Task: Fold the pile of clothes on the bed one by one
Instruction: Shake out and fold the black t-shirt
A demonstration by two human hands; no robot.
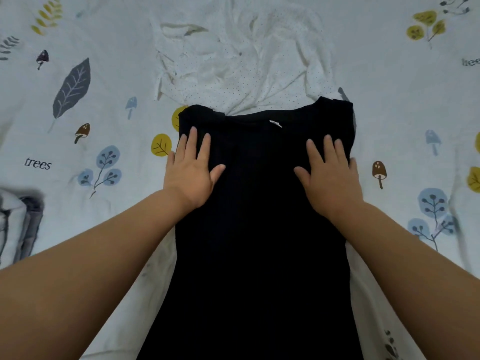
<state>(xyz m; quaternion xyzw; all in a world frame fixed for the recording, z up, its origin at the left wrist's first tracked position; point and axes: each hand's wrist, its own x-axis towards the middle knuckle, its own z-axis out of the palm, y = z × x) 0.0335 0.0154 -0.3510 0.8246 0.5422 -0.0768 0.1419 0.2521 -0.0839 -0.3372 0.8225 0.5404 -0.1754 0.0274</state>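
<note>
Centrally, a black garment [259,216] is lying flat on the bed, its neckline pointing toward 12 o'clock and its body running down to the 6 o'clock edge of the view. Both sleeves are lying folded inward, so the outline is reading as a long narrow panel. A small white label [275,123] is showing just inside the neckline.

The left hand [191,168] is resting palm down on the garment's upper part at about 10 o'clock from the panel's middle, fingers straight and slightly spread, with the little finger lying over the fabric's edge onto the bed. The right hand [330,170] is mirroring it at about 2 o'clock, likewise flat and spread, its fingertips pointing toward 12 o'clock. The two hands are lying well apart, neither curling round any fabric.

Just beyond the neckline, at 12 o'clock, a crumpled white dotted garment [239,61] is lying spread out, with the black collar overlapping its near edge. At 9 o'clock, near the left border of the view, a stack of folded grey and white clothes [18,224] is sitting partly out of frame.

Underneath everything, a pale bedsheet [104,87] printed with leaves, mushrooms and the word "trees" is covering the bed.
</note>
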